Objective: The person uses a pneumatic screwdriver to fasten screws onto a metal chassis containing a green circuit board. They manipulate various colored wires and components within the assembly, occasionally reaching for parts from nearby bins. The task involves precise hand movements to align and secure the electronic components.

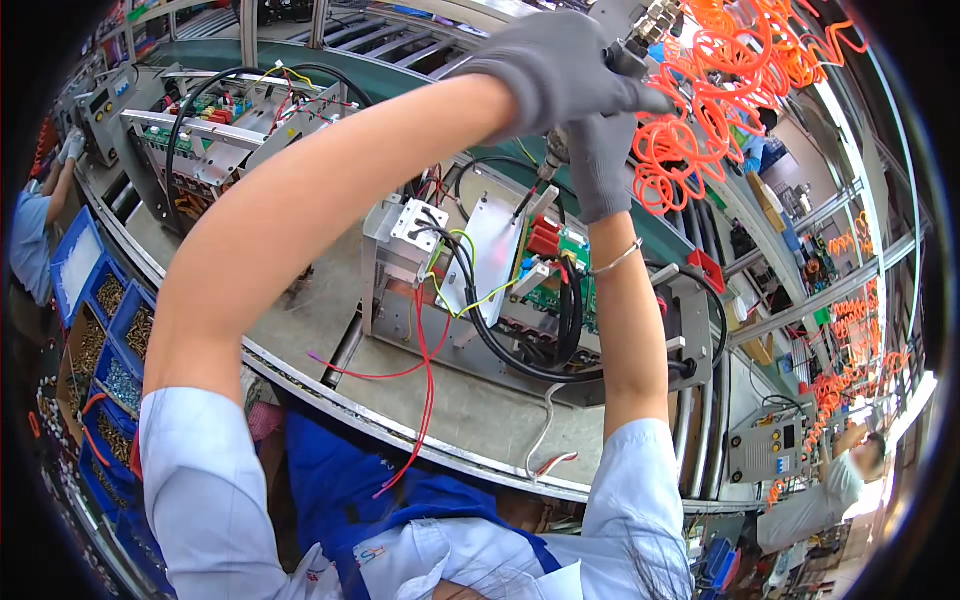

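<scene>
My left hand [560, 72], in a grey knit glove, reaches across the top of the view and closes round the upper part of an air screwdriver [556, 150]. Just below it, my right hand [602, 165], gloved the same way, wraps the tool's body; the gloves hide most of it. The tool's metal end points down at an open metal chassis [470, 340]. Inside that chassis are a bare metal plate [492, 240], a green circuit board [575, 262] with red parts, and black cables [480, 320]. Loose red wires [428, 400] hang over its near side.
Coiled orange air hoses [690, 130] hang at the upper right. A second open chassis [225, 130] stands on the line at the left. Blue bins [125, 330] of small screws line the left side. Co-workers are at the far left [35, 225] and far right [815, 500].
</scene>
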Action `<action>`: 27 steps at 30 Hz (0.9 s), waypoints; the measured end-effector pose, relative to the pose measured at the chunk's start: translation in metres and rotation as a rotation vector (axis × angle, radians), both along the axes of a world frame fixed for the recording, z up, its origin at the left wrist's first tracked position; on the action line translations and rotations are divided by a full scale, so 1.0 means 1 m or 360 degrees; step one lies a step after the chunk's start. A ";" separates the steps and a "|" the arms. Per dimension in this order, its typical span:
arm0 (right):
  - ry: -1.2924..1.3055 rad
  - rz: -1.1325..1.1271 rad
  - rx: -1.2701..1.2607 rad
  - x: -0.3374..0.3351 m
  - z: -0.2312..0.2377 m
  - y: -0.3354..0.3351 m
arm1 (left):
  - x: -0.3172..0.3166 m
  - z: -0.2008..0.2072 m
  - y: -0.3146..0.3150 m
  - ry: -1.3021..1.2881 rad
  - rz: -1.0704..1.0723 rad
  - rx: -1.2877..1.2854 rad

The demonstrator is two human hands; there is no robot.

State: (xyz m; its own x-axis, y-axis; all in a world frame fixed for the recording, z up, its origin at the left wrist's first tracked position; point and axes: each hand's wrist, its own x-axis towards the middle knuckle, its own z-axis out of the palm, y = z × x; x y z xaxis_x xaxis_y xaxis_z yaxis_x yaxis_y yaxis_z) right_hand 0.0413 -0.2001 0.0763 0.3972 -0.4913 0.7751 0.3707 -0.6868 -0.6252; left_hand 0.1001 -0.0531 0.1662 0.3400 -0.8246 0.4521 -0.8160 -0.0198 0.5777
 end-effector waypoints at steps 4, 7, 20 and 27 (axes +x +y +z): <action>0.0040 -0.0365 -0.0213 -0.001 -0.003 -0.013 | 0.008 -0.020 -0.060 -0.0306 0.0142 -0.0269; 0.0111 -0.0274 0.0011 0.001 -0.001 -0.005 | 0.026 -0.024 -0.080 -0.0172 -0.0034 -0.0362; -0.0059 0.0161 0.0577 -0.013 0.004 -0.007 | 0.060 -0.147 -0.075 -0.0201 -0.0374 0.0608; -0.0033 0.0079 0.0485 -0.015 0.002 -0.006 | 0.044 -0.157 -0.092 -0.0206 -0.0456 0.0949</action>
